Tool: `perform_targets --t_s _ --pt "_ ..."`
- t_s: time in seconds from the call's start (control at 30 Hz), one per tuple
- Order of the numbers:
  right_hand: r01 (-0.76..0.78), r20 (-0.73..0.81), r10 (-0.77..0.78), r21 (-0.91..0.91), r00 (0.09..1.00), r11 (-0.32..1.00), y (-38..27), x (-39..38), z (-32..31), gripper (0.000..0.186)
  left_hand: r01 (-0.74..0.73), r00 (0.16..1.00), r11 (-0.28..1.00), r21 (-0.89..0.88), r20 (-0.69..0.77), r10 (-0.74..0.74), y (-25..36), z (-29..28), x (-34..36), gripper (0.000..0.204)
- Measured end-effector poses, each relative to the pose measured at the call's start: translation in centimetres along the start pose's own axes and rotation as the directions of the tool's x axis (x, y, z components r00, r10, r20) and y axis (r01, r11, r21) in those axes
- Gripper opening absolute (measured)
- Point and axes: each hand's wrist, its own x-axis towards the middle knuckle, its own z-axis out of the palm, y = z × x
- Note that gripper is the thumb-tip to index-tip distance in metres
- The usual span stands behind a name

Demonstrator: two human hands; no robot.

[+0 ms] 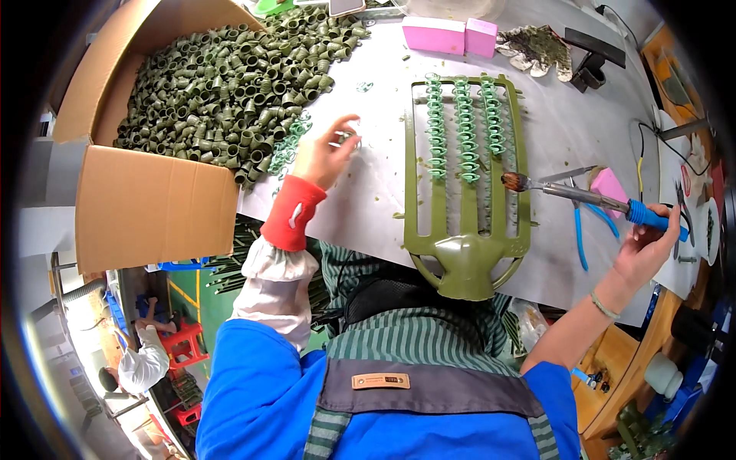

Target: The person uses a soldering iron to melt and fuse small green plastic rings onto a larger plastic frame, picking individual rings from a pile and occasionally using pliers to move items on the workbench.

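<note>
My left hand [328, 149] is raised beside a pile of light green clips [287, 142], fingers curled around something small I cannot make out. My right hand [648, 241] grips a long metal tool with a blue handle [575, 195] and a dark brown tip, like a soldering iron; the tip is over an olive-green plastic rake-like frame [464, 253]. Three rows of light green coiled pieces [464, 126] sit on its slats. Blue-handled pliers [580, 238] and a pink block [607, 188] lie right of the frame.
A cardboard box [153, 215] of several olive caps [230, 92] fills the back left of the white-covered table [345, 218]. Pink blocks [433, 34], a stained glove [537, 50] and a black stand [590, 65] are at the back. A seated person [144, 360] is at lower left.
</note>
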Motion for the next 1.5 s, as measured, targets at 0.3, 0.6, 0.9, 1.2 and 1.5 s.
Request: perform_targets --t_s 0.3,0.6,0.9,1.2,1.5 --pt "0.013 0.020 -0.014 0.016 1.000 1.000 0.0 0.0 -0.3 0.027 0.333 0.941 0.664 0.669 -0.283 -0.188 -5.8 -6.9 -6.7 0.038" --pt "0.028 0.074 -0.029 0.024 0.997 0.999 -0.1 0.2 -0.5 0.029 -0.217 0.913 0.859 0.463 -0.216 0.347 -4.3 -2.5 -3.1 0.024" --pt "0.051 0.044 -0.051 0.014 0.998 0.999 -0.6 -0.2 -0.1 0.030 -0.107 0.992 0.970 0.220 0.086 0.090 -0.1 0.9 -1.2 0.018" --pt "0.006 0.032 -0.006 -0.012 0.999 1.000 -0.4 -0.1 -0.5 0.030 -0.132 0.990 0.989 -0.058 -0.047 0.130 2.1 0.1 -1.8 0.015" --pt "0.066 0.029 -0.065 -0.033 0.997 0.997 0.4 0.1 -0.4 0.033 -0.462 0.875 0.876 -0.139 0.085 0.476 13.4 6.5 -1.1 0.014"
